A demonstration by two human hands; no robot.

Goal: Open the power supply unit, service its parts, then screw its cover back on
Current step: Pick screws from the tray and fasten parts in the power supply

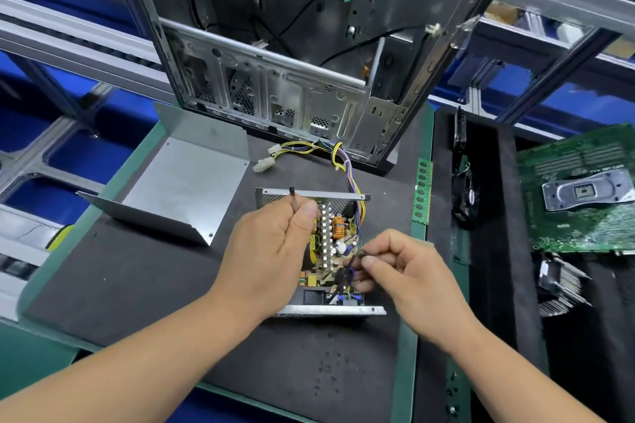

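The power supply (330, 251) sits open in the middle of the dark foam mat (137, 285), lid off, so you can see the board inside with the copper coil (339, 226) and a row of pale heatsink fins; its bundle of yellow and purple wires (343, 161) runs up toward the back and ends in a couple of white plugs (264, 163) lying on the mat. The bent metal cover (185, 182) is lying to the left of the unit, apart from it, inside facing up.

Left hand (271, 251) is over the left half of the open box, fingers curled tight around a thin dark tool (294, 196) whose tip pokes up past the knuckles; can't tell exactly what tool it is. Right hand (409, 271) is at the near right corner of the unit, thumb and fingers pinching some thin black wires (347, 271) that come up out of the board; a bit of blue shows down where they go in.

Behind it all an empty computer case (292, 45) stands upright at the far edge of the mat. A green memory stick (422, 191) lies along the mat's right edge; further right there's a black tray (498, 216) with a small fan (464, 192), a green motherboard (577, 189) and a finned heatsink (560, 282) below that.
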